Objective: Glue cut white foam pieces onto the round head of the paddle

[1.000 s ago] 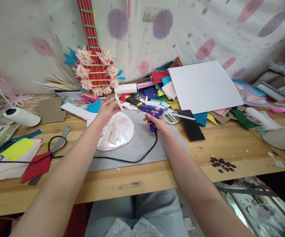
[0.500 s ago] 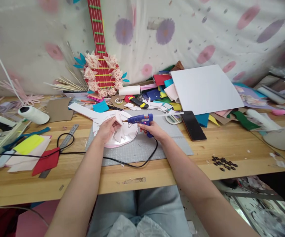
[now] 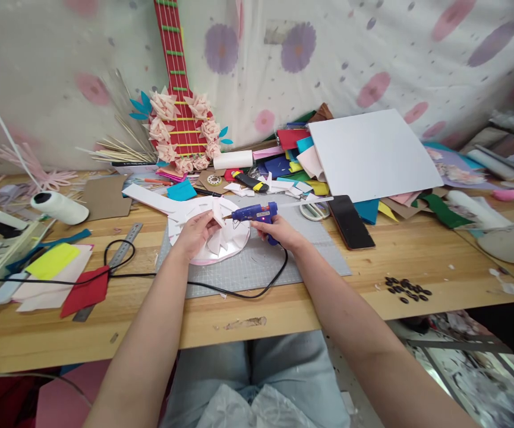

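Two bare hands, both mine, are raised over a grey gridded cutting mat on a pale wooden table. Between them is a blue plastic hot glue gun, its long axis running almost level from side to side. Its narrow nozzle points to my left, dipping slightly, and a thin, whitish glue stick juts from its back end to the right, rising a little.

My right hand is closed around the handle, the fingers curled; I cannot tell whether the trigger is pressed. My left hand is pinched, thumb and fingertips together on a pale pinkish-white folded piece that stands upright. The hands are apart from each other, and the nozzle reaches across the gap to that piece; whether it touches is too small to tell.

So the gun lies to the right of my left hand, its tip right by those fingertips. Below and behind both is a flat white disc with pale cut pieces on it, and a black cord curves down from the gun's handle and away to the left.
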A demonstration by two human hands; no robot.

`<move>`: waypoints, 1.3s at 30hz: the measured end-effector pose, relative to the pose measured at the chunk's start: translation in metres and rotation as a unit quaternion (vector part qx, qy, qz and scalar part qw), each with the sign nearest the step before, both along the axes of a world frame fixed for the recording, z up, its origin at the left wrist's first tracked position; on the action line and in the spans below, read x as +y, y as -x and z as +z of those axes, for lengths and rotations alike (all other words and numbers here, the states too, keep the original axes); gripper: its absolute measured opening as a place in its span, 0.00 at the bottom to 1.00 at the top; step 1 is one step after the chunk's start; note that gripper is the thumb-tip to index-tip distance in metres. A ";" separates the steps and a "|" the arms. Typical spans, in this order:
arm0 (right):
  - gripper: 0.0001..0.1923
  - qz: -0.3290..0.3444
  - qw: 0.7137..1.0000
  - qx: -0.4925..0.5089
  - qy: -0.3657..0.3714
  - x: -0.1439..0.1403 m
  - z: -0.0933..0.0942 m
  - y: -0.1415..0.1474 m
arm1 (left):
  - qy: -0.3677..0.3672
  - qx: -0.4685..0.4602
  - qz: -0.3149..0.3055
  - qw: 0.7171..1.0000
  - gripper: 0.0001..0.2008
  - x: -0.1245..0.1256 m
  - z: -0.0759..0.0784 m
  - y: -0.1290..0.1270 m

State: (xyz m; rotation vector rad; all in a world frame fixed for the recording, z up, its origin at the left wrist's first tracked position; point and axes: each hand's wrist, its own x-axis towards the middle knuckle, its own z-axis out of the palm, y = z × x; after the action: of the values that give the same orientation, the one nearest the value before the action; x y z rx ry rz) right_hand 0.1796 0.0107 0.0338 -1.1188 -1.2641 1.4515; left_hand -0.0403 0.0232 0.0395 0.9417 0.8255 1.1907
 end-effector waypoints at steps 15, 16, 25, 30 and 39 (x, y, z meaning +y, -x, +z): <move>0.18 -0.069 0.997 -0.009 -0.019 0.005 -0.007 0.002 | -0.006 0.051 -0.054 0.997 0.15 -0.002 -0.004 0.000; 0.18 -0.064 0.998 -0.013 -0.021 0.005 -0.007 0.001 | -0.006 0.050 -0.054 0.997 0.15 -0.003 -0.004 0.000; 0.17 0.014 0.999 -0.018 -0.022 0.003 -0.010 -0.004 | 0.001 0.030 -0.047 0.998 0.16 -0.001 -0.007 0.001; 0.16 0.028 1.000 0.001 -0.011 0.000 -0.003 -0.004 | 0.009 0.018 -0.054 0.998 0.14 -0.002 -0.001 0.001; 0.18 -0.078 0.989 0.122 -0.001 0.011 -0.005 -0.011 | -0.092 0.180 0.083 0.976 0.14 0.017 0.029 0.028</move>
State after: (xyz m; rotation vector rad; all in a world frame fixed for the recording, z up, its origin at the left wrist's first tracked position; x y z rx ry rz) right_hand 0.1905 0.0221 0.0286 -0.9824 -0.9859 1.4197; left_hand -0.0685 0.0404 0.0688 1.2853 1.1136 1.2745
